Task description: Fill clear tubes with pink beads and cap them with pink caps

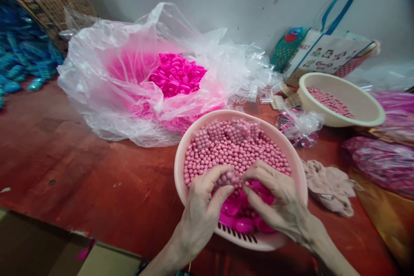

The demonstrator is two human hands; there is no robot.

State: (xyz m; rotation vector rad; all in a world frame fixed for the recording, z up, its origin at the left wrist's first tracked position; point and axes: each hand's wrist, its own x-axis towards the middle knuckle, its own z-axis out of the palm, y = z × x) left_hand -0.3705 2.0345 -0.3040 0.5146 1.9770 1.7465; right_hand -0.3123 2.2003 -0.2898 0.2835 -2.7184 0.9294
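Observation:
A pale pink basin [184, 151] full of round pink beads [223, 155] stands in front of me. Over it, my left hand [205, 202] pinches a small clear bag of beads [228, 179] between thumb and fingers. My right hand [278, 198] meets the bag's right end, its thumb and fingertips pressed together there; whether they hold the bag's edge or a bead, I cannot tell. Beneath both hands lie bright magenta plastic pieces [242, 224], partly hidden by the right hand. Several filled bead bags [239, 129] rest on the beads at the basin's far side.
An open plastic bag [106, 112] of magenta pieces lies behind the basin. Clear plastic pieces [254, 92] are strewn nearby. To the right are a cream bowl [365, 110] with beads, a crumpled beige cloth [333, 185] and purple packages [384, 164]. Blue pieces [22, 47] pile up left.

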